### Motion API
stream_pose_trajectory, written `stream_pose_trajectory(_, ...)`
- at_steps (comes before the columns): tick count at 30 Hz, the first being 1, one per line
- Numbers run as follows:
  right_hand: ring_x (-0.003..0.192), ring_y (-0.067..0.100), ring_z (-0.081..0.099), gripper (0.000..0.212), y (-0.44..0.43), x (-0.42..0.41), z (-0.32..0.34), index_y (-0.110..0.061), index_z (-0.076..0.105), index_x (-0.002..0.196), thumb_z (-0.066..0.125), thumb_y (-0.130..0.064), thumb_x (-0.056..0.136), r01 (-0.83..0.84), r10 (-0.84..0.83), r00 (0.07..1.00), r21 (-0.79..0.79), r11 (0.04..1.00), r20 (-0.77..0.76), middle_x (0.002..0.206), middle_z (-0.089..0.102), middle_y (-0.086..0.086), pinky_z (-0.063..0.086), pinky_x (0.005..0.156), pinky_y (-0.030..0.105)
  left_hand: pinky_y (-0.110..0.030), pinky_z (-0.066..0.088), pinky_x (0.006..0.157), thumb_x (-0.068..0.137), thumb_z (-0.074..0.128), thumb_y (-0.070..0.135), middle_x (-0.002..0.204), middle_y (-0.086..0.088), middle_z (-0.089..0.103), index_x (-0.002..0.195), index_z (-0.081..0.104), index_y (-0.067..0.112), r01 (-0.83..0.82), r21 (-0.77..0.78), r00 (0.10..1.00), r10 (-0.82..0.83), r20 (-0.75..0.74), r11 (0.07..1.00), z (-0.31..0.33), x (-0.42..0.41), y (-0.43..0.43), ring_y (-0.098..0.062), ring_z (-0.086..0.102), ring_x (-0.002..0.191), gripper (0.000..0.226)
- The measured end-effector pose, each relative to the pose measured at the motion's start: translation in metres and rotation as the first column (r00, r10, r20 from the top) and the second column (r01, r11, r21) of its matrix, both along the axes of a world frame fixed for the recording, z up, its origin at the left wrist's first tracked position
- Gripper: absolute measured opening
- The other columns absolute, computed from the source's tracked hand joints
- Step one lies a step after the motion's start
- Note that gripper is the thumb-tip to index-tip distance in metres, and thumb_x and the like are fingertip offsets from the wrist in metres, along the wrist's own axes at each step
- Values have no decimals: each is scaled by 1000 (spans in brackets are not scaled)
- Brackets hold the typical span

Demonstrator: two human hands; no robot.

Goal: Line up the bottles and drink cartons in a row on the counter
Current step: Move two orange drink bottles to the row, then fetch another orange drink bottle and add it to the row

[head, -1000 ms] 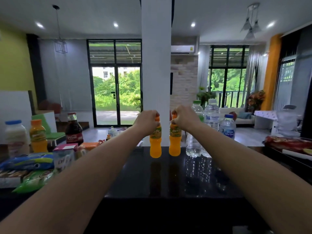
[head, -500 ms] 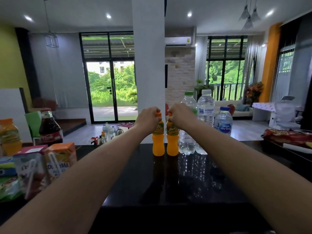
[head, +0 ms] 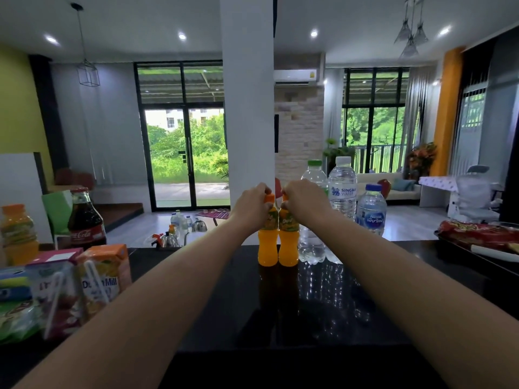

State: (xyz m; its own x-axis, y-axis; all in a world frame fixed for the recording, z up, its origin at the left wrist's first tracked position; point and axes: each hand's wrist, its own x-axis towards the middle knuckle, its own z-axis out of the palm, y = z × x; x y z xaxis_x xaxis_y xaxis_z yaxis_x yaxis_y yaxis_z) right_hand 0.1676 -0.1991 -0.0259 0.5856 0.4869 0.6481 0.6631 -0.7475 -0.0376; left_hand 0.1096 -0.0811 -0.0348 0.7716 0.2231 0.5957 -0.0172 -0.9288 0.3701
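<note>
Glossy black worktop (head: 224, 290) fills the foreground of an open-plan room, with a white pillar (head: 247, 108) rising just behind its far edge and glazed doors beyond. Two small orange juice bottles are seen upright on the worktop near the far edge, side by side and touching or nearly so. The left orange bottle (head: 267, 248) is gripped at its cap and neck by the left hand (head: 252, 204), fingers curled closed around it. The right orange bottle (head: 288, 248) is gripped in the same manner by the right hand (head: 304, 202). Both forearms are extended forward over the worktop.

Immediately to the right of the orange pair, three clear water bottles are grouped close together: a green-capped water bottle (head: 313, 242), partly hidden behind the right hand; a white-capped Singha bottle (head: 342, 186); and a shorter blue-capped bottle (head: 371, 211).

At the left end of the worktop, well apart from the central group, a larger orange juice bottle (head: 18, 234) and a cola bottle (head: 85, 220) are shown standing. In front of them two drink cartons are seen: an orange carton (head: 104, 276) and a pink-topped carton (head: 56, 290), each with a straw attached. Snack packets (head: 14, 304) lie beside the cartons. A red packet (head: 477, 234) rests at the far right.
</note>
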Motion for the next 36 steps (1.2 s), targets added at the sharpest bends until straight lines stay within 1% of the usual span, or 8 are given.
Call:
stream_pose_trajectory(3,82,26,66,17,-1,-3,1,-8,66,92,65,-25,90,28,-28,1000,-28,999,8,92,66,11,49,67,32,-34,45,89,94,53,12,128,-11,58,129,49,11,-6,70,998,10,-59,998,0,-6,1,-26,56,113,36)
stream_pose_trajectory(8,78,24,64,14,-4,-17,10,-8,67,97,58,-18,93,78,-76,997,-66,995,25,92,66,10,46,64,30,-39,47,95,93,53,16,137,-8,50,136,41,13,-52,242,983,93,-158,969,6,-23,-2,-26,52,121,44)
stream_pose_trajectory(12,79,22,62,18,-10,-34,11,-10,66,104,53,-17,93,97,-102,994,-95,991,-45,92,65,6,47,65,30,-46,32,110,97,45,21,149,-11,35,143,31,9,-136,444,947,247,-203,886,10,-52,2,-27,34,138,50)
stream_pose_trajectory(16,89,22,61,22,-11,-57,9,-8,59,104,42,-21,98,-8,-18,980,-134,991,-197,103,64,10,52,77,35,-51,16,117,100,34,32,158,-11,19,148,23,9,-145,526,897,337,-288,838,15,-97,17,-27,15,147,54)
stream_pose_trajectory(19,102,28,60,33,-3,-82,15,-6,57,117,42,-30,100,-39,0,965,-142,989,-261,118,61,15,51,90,42,-51,13,117,100,34,37,159,-10,16,148,23,9,-164,532,877,369,-307,831,18,-135,34,-27,12,147,57)
stream_pose_trajectory(23,132,34,44,55,23,-123,27,-3,44,141,42,-40,101,-94,34,961,-207,974,-275,148,42,17,36,107,43,-52,14,118,98,37,42,160,-8,16,149,23,12,-202,500,857,399,-326,842,19,-188,62,-25,13,148,60)
stream_pose_trajectory(30,136,32,41,56,104,-190,49,-6,41,145,41,-41,101,-212,171,957,-161,964,-233,152,39,15,36,108,42,-51,29,112,96,40,46,156,-7,28,147,29,15,-329,475,817,498,-290,816,37,-271,153,-27,28,143,61)
stream_pose_trajectory(36,130,31,47,52,199,-237,49,-6,45,142,47,-35,99,-310,264,919,-124,942,-293,146,47,14,41,102,40,-48,35,109,95,44,42,151,-11,37,144,34,11,-408,395,805,528,-270,823,44,-324,249,-29,38,136,58)
